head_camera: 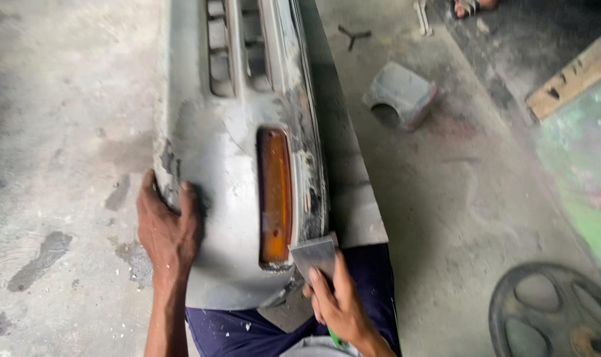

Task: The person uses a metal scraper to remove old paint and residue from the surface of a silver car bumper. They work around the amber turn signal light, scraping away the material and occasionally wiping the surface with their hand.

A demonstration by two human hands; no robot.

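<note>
Your left hand (170, 231) lies flat and open on the grey bumper (228, 152), which rests across your lap above the concrete floor (62, 132), bracing its edge. Your right hand (337, 301) is closed around a metal scraper (314, 254), its blade just beside the amber lamp (275, 196). Keep the blade shallow and your brace firm, judging by the patchy surface. No containers show; a wheel rim (552, 311) lies nearby.

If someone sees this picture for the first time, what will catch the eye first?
The grey car bumper fills the centre, with its orange signal lamp glowing against the worn paint. The left hand presses on the bumper's left edge, while the right hand holds a flat metal scraper beside the lamp's lower end.
</note>
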